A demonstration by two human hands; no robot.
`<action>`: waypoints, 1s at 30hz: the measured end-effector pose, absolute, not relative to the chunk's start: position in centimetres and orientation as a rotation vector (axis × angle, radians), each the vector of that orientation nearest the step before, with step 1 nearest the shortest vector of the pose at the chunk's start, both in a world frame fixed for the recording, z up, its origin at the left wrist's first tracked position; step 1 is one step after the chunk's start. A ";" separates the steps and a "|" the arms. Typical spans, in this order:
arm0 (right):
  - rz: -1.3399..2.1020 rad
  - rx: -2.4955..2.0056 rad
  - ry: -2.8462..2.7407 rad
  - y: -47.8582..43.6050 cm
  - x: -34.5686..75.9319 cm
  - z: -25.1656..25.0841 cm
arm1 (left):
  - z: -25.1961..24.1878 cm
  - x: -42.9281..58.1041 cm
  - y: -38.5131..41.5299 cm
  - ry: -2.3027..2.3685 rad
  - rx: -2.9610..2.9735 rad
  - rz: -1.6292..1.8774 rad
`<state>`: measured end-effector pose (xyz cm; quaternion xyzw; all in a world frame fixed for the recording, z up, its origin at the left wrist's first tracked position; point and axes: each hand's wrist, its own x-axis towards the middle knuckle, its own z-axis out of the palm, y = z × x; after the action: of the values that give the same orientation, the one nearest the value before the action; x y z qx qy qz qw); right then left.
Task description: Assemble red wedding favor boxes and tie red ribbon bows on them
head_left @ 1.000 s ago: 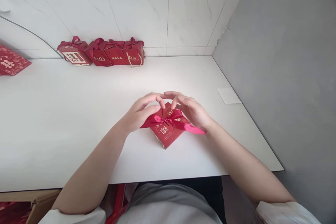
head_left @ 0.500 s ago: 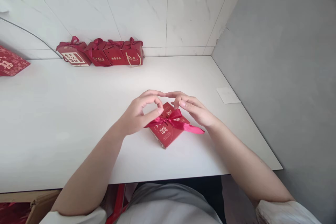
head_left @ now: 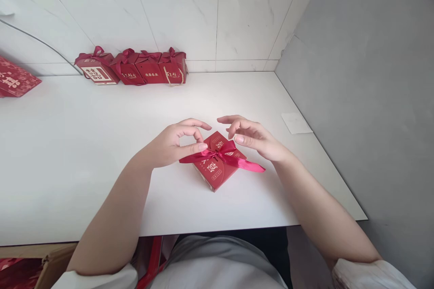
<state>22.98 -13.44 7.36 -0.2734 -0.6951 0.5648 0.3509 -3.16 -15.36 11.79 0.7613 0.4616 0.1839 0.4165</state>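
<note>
A small red gift box with gold lettering lies flat on the white table, tied with a red satin ribbon whose tail trails to the right. My left hand hovers at the box's left side, its fingers curved and apart and its thumb just above the ribbon's left loop. My right hand floats over the box's right corner with the fingers spread and nothing in them. Neither hand grips the box.
Several finished red gift boxes with bows stand in a row against the tiled back wall. A larger red packet lies at the far left. A white paper slip lies near the grey wall on the right. A cardboard box sits below the table's front edge.
Both hands have lifted off the bow and drawn apart, the left one leftwards and the right one rightwards. Their fingertips no longer meet above the box. The box has not moved.
</note>
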 end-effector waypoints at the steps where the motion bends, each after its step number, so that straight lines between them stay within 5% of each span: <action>1: 1.474 -0.700 -1.833 -13.4 23.0 7.3 | 11.7 -3.1 -15.3 1.145 1.879 0.478; 18: 1.418 -0.957 -1.950 -13.1 24.6 8.0 | 12.1 -3.3 -15.3 1.150 1.978 0.442; 30: 0.876 -0.692 -2.142 -15.4 21.0 7.2 | 13.1 -5.2 -15.1 1.250 1.906 0.184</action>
<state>20.96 -15.36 7.20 -0.2679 -0.8290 0.3390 0.3550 -5.17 -15.06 13.06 0.7586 0.4974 0.0731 0.4144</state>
